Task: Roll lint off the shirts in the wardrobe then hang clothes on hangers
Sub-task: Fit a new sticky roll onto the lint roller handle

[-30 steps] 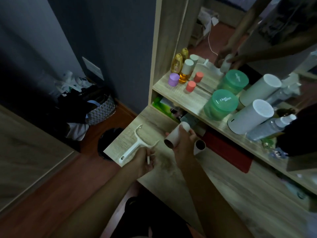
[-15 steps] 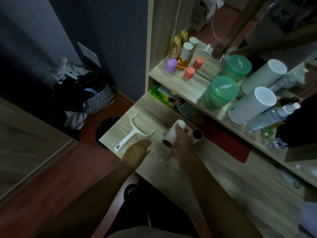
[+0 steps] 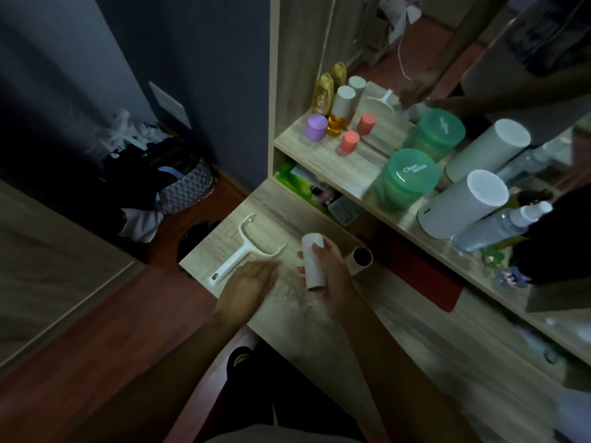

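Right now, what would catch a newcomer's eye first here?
Probably the right hand gripping a white paper roll over the wooden desk, with the empty roller handle lying beside the left hand. Then the green tub on the shelf above.

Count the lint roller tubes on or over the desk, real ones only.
2: a white roll held in the right hand, and an emptier tube lying on the desk just right of it. More may be hidden.
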